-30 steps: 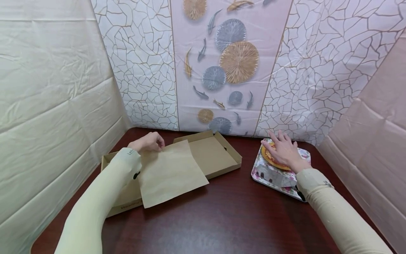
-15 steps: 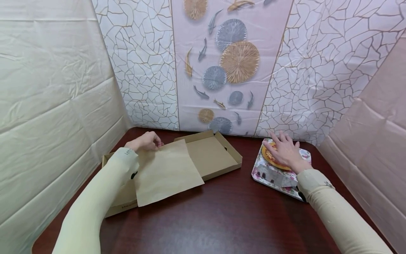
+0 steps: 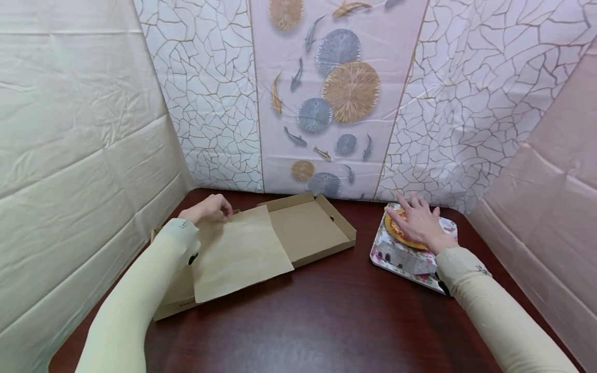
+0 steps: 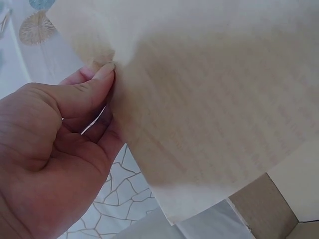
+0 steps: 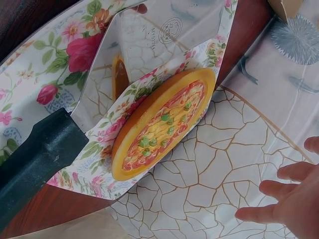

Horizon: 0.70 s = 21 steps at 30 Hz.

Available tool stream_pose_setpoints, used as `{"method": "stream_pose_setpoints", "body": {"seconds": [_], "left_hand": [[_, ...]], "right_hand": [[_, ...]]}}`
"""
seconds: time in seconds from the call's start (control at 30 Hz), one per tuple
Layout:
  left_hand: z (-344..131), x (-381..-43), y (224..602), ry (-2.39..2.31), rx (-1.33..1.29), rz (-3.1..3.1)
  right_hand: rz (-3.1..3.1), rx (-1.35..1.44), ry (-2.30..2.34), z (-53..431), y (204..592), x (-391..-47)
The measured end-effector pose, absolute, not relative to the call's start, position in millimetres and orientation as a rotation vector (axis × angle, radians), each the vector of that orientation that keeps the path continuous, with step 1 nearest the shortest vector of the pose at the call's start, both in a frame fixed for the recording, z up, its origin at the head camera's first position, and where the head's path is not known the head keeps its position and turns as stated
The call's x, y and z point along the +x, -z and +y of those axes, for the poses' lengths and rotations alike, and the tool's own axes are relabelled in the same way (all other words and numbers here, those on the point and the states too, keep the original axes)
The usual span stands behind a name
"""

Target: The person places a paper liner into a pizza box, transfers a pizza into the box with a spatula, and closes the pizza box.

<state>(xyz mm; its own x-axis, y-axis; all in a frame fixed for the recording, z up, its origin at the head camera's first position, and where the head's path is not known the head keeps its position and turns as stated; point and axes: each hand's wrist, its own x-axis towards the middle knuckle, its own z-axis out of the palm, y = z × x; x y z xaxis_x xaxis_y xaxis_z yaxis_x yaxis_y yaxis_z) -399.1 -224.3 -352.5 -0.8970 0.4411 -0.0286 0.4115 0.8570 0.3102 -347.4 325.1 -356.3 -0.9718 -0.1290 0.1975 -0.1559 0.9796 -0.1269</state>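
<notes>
My left hand (image 3: 210,208) pinches the edge of a brown paper sheet (image 3: 242,254) between thumb and fingers, seen close in the left wrist view (image 4: 65,134). The sheet slants over an open cardboard pizza box (image 3: 310,228), covering much of its left half. At the right, my right hand (image 3: 420,223) is spread, its fingers apart and holding nothing. It lies over a small pizza (image 5: 164,124) in the head view; in the right wrist view they appear apart. The pizza and a metal server (image 5: 149,45) with a dark green handle (image 5: 45,149) are on a floral tray (image 5: 75,55).
A dark red-brown table (image 3: 326,316) carries everything. Pale cloth walls (image 3: 84,129) enclose the left and right sides. A patterned backdrop (image 3: 322,155) hangs behind the table's far edge.
My left hand has moved a little left and slightly up, drawing the paper leftward and uncovering more of the box's right half. The right hand stays in place.
</notes>
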Motion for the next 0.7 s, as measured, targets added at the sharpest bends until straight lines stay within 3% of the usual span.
{"method": "stream_pose_setpoints", "body": {"seconds": [0.7], "left_hand": [[-238, -397, 351, -0.465, 0.692, 2.974]], "right_hand": [[-2.943, 0.215, -0.228, 326, 357, -348]]}}
